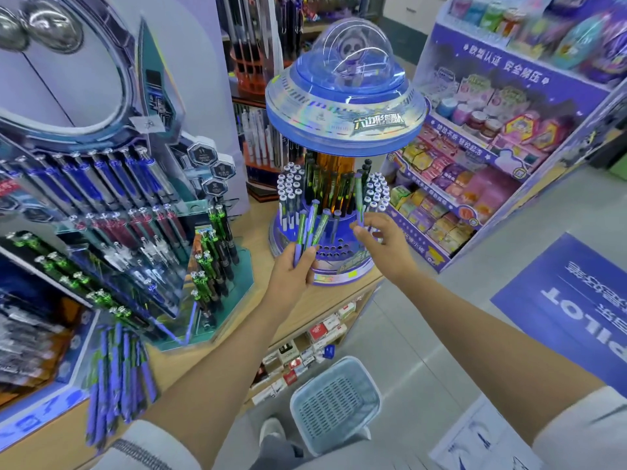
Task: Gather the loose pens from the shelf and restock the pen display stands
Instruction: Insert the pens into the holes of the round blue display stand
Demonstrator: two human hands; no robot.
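Restocking, head view: left hand (288, 276) grips a fan of pens (310, 225) beside the round display stand (339, 278); right hand (383, 245) pinches one pen (359, 195) upright above its holed base. Next, likely: align tip with a free hole, lower. More loose pens (115, 378) lie on worktop (51, 446).

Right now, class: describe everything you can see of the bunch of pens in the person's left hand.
The bunch of pens is three or four slim, plastic-looking pens with green barrels and purple ends, fanned upward and tilted slightly right. Their lower ends sit in the grip of the left hand, in front of the holed purple base of the saucer-topped pen stand.
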